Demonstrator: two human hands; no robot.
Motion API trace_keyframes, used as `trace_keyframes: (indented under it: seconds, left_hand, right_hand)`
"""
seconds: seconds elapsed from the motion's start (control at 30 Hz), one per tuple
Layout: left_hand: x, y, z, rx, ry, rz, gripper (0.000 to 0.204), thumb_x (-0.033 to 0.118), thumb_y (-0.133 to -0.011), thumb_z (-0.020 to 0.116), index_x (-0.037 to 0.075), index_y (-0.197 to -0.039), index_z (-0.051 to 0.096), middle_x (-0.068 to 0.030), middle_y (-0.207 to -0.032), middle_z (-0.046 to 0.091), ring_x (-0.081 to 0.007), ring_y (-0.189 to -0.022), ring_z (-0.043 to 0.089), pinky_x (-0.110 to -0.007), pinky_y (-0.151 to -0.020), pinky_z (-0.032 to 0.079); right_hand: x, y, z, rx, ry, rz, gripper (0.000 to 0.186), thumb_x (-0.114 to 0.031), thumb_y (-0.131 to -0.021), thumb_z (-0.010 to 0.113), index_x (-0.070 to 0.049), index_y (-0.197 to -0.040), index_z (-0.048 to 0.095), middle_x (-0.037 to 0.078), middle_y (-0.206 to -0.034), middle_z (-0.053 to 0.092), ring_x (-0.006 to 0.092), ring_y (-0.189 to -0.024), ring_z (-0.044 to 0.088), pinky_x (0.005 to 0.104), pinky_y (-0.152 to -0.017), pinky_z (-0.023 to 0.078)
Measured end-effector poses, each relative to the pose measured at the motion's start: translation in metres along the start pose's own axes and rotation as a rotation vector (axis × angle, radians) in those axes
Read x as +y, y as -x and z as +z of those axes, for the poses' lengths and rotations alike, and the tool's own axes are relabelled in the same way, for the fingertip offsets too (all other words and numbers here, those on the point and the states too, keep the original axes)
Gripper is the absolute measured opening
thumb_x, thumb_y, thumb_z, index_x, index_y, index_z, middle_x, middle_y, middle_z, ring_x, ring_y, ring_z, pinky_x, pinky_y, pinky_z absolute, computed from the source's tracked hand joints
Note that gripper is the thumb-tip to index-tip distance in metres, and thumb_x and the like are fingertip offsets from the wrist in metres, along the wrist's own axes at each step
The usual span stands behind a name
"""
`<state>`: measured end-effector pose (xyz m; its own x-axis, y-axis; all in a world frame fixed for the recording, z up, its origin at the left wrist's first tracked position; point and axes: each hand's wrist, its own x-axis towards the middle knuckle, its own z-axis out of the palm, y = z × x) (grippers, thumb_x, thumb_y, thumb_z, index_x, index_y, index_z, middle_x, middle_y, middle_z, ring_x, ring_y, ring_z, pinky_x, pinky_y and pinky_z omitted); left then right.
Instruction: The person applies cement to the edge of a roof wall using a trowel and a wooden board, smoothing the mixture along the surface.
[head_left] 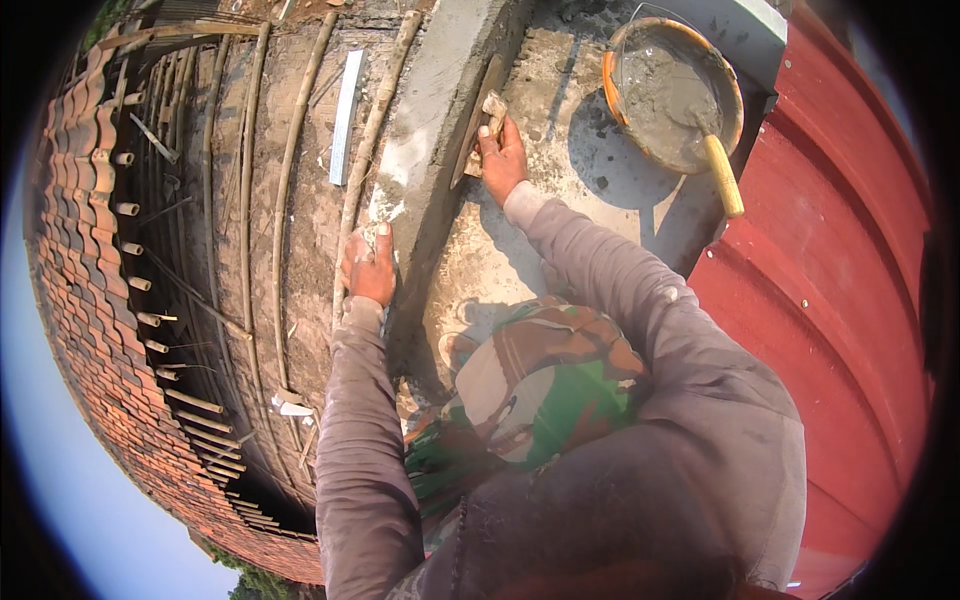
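Observation:
My right hand (505,160) is closed round the handle of a plastering float (468,148). The float's long, thin board lies along the right face of a grey mortared wall (425,130). My left hand (370,268) is at the wall's left edge, nearer to me. Its fingers are curled, with the thumb up, by a pale, mortar-smeared patch; what they grip, if anything, I cannot make out. Up and to the right stands an orange-rimmed bucket (610,85) of wet grey mortar, and a trowel with a yellow handle (722,175) rests in it.
Bamboo poles (290,170) run along the lower brown surface left of the wall, where a pale metal strip (346,115) lies. Beyond is a clay-tile roof (95,260). Red metal roofing (820,240) slopes off on the right. Below my hands is a camouflage cloth (560,390).

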<state>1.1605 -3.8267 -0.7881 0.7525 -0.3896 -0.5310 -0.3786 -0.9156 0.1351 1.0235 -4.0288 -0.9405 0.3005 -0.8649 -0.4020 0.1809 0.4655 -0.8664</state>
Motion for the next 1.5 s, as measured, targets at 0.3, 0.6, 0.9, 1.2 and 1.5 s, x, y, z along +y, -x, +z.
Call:
trace_keyframes:
  seconds: [0.3, 0.6, 0.9, 1.2, 1.5]
  left_hand:
    - [0.007, 0.0, 0.0, 0.045, -0.025, 0.019, 0.094, 0.075, -0.095, 0.033, 0.0, -0.153, 0.032, -0.0238, -0.155, 0.034, -0.0452, -0.143, 0.027, -0.054, -0.119, 0.014]
    - [0.002, -0.001, 0.003, 0.062, -0.005, 0.145, 0.087, 0.072, -0.096, 0.037, 0.004, -0.15, 0.037, -0.0215, -0.152, 0.039, -0.0442, -0.14, 0.033, -0.056, -0.116, 0.018]
    - [0.003, 0.0, 0.002, 0.085, 0.014, 0.113, 0.092, 0.072, -0.097, 0.035, -0.002, -0.152, 0.032, -0.0261, -0.153, 0.035, -0.0457, -0.143, 0.027, -0.056, -0.118, 0.015]
    - [0.006, 0.003, 0.003, 0.101, -0.041, 0.05, 0.094, 0.073, -0.096, 0.037, -0.003, -0.151, 0.035, -0.026, -0.153, 0.035, -0.0459, -0.142, 0.028, -0.056, -0.117, 0.016]
    - [0.002, 0.005, 0.0, 0.087, -0.013, 0.029, 0.095, 0.075, -0.095, 0.036, -0.003, -0.151, 0.035, -0.0252, -0.154, 0.034, -0.0455, -0.143, 0.026, -0.057, -0.118, 0.015]
  right_hand:
    - [0.014, -0.014, -0.003, 0.016, -0.194, 0.217, 0.049, -0.016, -0.103, 0.057, -0.002, -0.147, 0.042, 0.005, -0.109, 0.064, 0.0105, -0.078, 0.058, 0.0277, -0.069, 0.051]
    - [-0.025, -0.107, -0.033, 0.103, -0.13, 0.018, 0.014, -0.014, -0.102, 0.058, -0.006, -0.113, 0.061, -0.002, -0.08, 0.058, 0.0074, -0.065, 0.049, 0.0259, -0.06, 0.046]
    - [0.041, 0.02, 0.001, -0.008, -0.087, 0.302, 0.05, -0.013, -0.102, 0.057, -0.012, -0.15, 0.042, 0.003, -0.115, 0.064, 0.0109, -0.087, 0.06, 0.0273, -0.071, 0.053]
    - [-0.027, -0.107, -0.027, 0.139, 0.15, 0.127, 0.015, -0.016, -0.103, 0.055, -0.004, -0.111, 0.059, 0.001, -0.081, 0.061, 0.0103, -0.064, 0.055, 0.0293, -0.058, 0.051]
    - [0.001, 0.021, -0.025, -0.027, 0.156, 0.147, 0.055, -0.014, -0.099, 0.061, 0.001, -0.148, 0.041, 0.011, -0.112, 0.067, 0.0154, -0.087, 0.064, 0.0299, -0.073, 0.055]
